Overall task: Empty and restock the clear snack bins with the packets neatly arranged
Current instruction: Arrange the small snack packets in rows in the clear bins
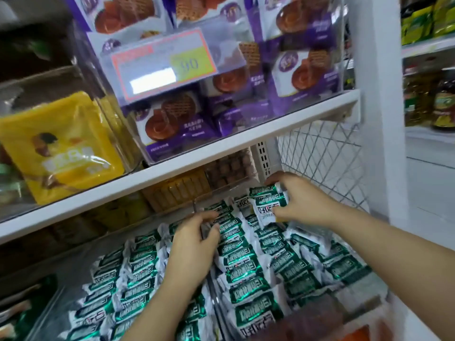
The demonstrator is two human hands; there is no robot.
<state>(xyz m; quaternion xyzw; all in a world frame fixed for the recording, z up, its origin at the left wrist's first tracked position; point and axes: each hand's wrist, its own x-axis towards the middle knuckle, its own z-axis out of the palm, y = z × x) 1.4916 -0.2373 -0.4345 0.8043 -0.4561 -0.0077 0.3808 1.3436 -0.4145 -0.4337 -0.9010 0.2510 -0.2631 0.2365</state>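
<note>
- Green-and-white packets (pixel 256 316) lie nearest the lens, packed in overlapping rows that run front to back, labels up.
- They fill two clear bins (pixel 61 291) set side by side on the lower shelf level. A dividing wall (pixel 213 286) of clear plastic runs between them.
- Left hand (pixel 194 244): hangs over the back part of that wall, fingers bent, tips touching packets of the right-hand bin. Cannot tell whether it grasps a packet, the wall, or nothing.
- Right hand (pixel 302 200): at the back of the right-hand bin, thumb and fingers clamped on a small stack of held packets (pixel 268 200), raised just above the rows.
- Rows near the back of the right-hand bin sit looser and more tilted than those in front.
- White shelf board (pixel 197 153) crosses overhead, sloping in the wide-angle view.
- On it stands a clear bin of purple packets (pixel 295 77) with a price tag (pixel 162 62) on its front; print blurred apart from "90".
- Yellow packets (pixel 64 148) stand in the next bin to the left.
- Brown snacks (pixel 229 168) show in a bin behind the green ones.
- Wire mesh panel (pixel 320 153) closes the right side, fixed to a white upright (pixel 376 94).
- Bottles (pixel 440 102) stand on a neighbouring rack beyond the upright.
</note>
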